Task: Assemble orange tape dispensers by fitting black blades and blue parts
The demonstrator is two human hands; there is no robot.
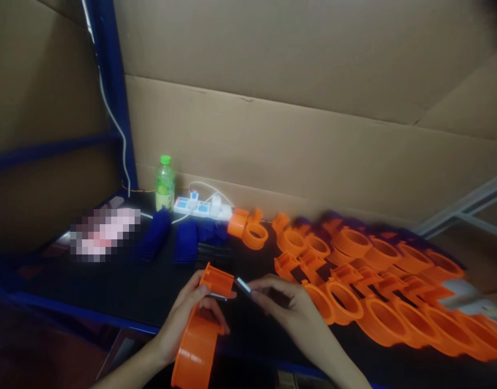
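Observation:
My left hand (187, 305) is closed around an orange plastic part (196, 346) with a wide ring at the bottom and a boxy holder at the top. A thin metallic strip shows at the edge of that holder, by my fingers. Between the thumb and fingers of my right hand (279, 300) is a small pale strip with a ridged edge (243, 284). It points at the open side of the orange holder, a short gap away.
Rows of orange ring parts (384, 319) cover the table's right side. Dark blue pieces (186, 241) lie at the middle back, before a power strip (200, 207) with plugged-in cables. A green-capped bottle (165, 183) stands by the cardboard wall (313, 146). A blurred-out item (106, 232) lies left.

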